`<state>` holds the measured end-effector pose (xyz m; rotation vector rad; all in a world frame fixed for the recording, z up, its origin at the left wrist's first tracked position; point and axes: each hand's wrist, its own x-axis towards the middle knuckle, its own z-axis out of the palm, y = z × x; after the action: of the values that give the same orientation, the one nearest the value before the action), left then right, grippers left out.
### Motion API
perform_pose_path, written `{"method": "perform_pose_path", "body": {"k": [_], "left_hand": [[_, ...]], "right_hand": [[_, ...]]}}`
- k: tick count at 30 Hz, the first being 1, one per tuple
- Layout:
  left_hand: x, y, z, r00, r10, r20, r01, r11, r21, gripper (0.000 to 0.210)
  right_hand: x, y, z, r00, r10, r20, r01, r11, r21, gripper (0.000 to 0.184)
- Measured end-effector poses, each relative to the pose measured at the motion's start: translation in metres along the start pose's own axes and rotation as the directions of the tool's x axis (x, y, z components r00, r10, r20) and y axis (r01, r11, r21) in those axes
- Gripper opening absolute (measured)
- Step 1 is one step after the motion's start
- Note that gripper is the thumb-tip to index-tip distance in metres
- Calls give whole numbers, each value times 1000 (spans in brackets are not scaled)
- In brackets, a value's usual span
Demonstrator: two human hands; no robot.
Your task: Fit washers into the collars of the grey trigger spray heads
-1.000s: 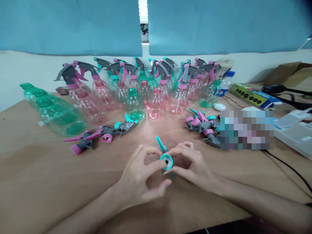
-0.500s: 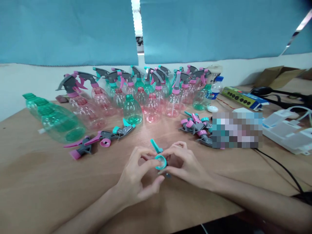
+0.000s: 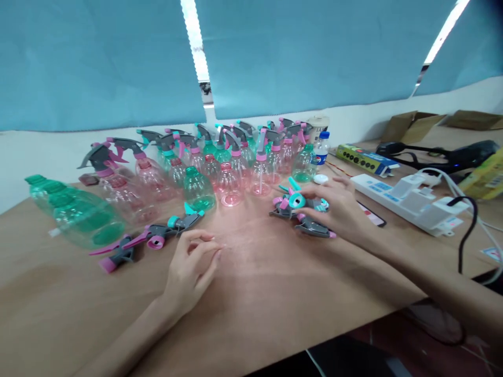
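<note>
My right hand (image 3: 336, 205) holds a spray trigger head with a teal collar (image 3: 297, 200) between thumb and fingers, over the right-hand pile of spray heads. The collar's opening faces me; the fingers hide much of its body. Under it lie grey-and-pink spray heads (image 3: 314, 226), partly covered by the hand. My left hand (image 3: 190, 269) is open and loosely curled above the table, holding nothing. Just beyond it, a grey spray head with a teal collar (image 3: 184, 221) lies beside pink-collared spray heads (image 3: 155, 235).
Green and pink bottles, such as a green bottle (image 3: 199, 191), stand behind, many topped with spray heads. More green bottles (image 3: 82, 220) are at left. Rightward are a white power strip (image 3: 393, 199) with cables, a phone (image 3: 371, 213) and a blue-capped bottle (image 3: 322, 149).
My right hand has carried the teal-collared spray head right to the pile. My left hand has let go of it and drawn leftward. The view has shifted slightly right.
</note>
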<state>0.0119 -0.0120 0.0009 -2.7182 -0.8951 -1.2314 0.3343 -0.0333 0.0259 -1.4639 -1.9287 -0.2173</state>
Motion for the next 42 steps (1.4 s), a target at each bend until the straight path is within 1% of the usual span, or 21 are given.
{"method": "perform_pose_path", "body": {"k": [1, 2, 4, 6, 8, 10, 13, 15, 18, 20, 21, 24, 25, 27, 29, 31, 32, 34, 35, 38, 42], "left_hand": [[0, 1, 3, 1000, 4, 23, -4, 1000, 0, 17], [0, 2, 7, 999, 8, 45, -8, 1000, 0, 16], [2, 5, 15, 996, 22, 89, -22, 1000, -1, 15], [4, 8, 22, 991, 36, 127, -36, 999, -4, 15], [8, 10, 27, 988, 50, 144, -49, 999, -8, 16], [12, 11, 29, 986, 62, 156, -61, 998, -5, 15], [16, 7, 25, 983, 57, 174, -64, 997, 34, 14], [17, -1, 18, 981, 17, 192, -35, 995, 89, 14], [12, -20, 2, 969, -123, 214, 74, 972, 224, 17], [5, -37, -12, 948, -237, 212, 155, 927, 342, 22], [1, -45, -19, 936, -293, 192, 196, 892, 407, 24], [-9, -68, -39, 884, -449, 126, 309, 766, 563, 28], [-11, -74, -44, 861, -492, 128, 333, 736, 589, 30], [-9, -84, -51, 827, -543, 144, 354, 703, 617, 32], [-2, -92, -51, 801, -577, 161, 360, 679, 640, 36], [8, -98, -47, 772, -618, 153, 379, 639, 669, 49], [13, -101, -43, 756, -633, 166, 380, 631, 677, 54], [21, -104, -36, 730, -652, 206, 374, 633, 677, 55], [24, -105, -32, 724, -654, 220, 373, 639, 673, 55], [26, -99, -26, 725, -650, 230, 382, 656, 651, 50], [20, -77, -23, 759, -619, 202, 412, 696, 588, 41]], "right_hand": [[2, 10, -4, 1000, 7, 8, -7, 998, -58, 19], [4, 18, -6, 999, 6, 48, -1, 995, -96, 21], [7, 30, -5, 987, 9, 161, 16, 988, -153, 24], [8, 38, -1, 957, 15, 289, 30, 988, -150, 29], [8, 42, 4, 931, 9, 365, 34, 993, -111, 32], [5, 43, 7, 926, -1, 377, 34, 996, -82, 33], [1, 43, 8, 948, 7, 319, 24, 995, -93, 33], [-2, 39, 8, 963, 4, 270, 26, 994, -106, 30], [-2, 26, 10, 979, -42, 199, 65, 992, -107, 21], [0, 12, 13, 983, -99, 152, 112, 991, -75, 15], [3, 4, 16, 982, -134, 134, 141, 989, -45, 12], [13, -24, 30, 965, -242, 100, 234, 968, 85, 9], [18, -33, 37, 957, -274, 100, 260, 957, 130, 10], [26, -52, 52, 933, -329, 144, 295, 931, 214, 11], [32, -71, 69, 906, -359, 226, 285, 910, 301, 12], [37, -89, 86, 888, -360, 287, 240, 894, 378, 11], [39, -97, 94, 881, -366, 301, 232, 887, 400, 10], [42, -109, 107, 873, -375, 313, 224, 877, 425, 8], [44, -114, 112, 872, -377, 313, 223, 874, 432, 8], [51, -121, 123, 880, -360, 310, 192, 866, 461, 11], [58, -122, 128, 907, -293, 302, 103, 850, 517, 13]]}}
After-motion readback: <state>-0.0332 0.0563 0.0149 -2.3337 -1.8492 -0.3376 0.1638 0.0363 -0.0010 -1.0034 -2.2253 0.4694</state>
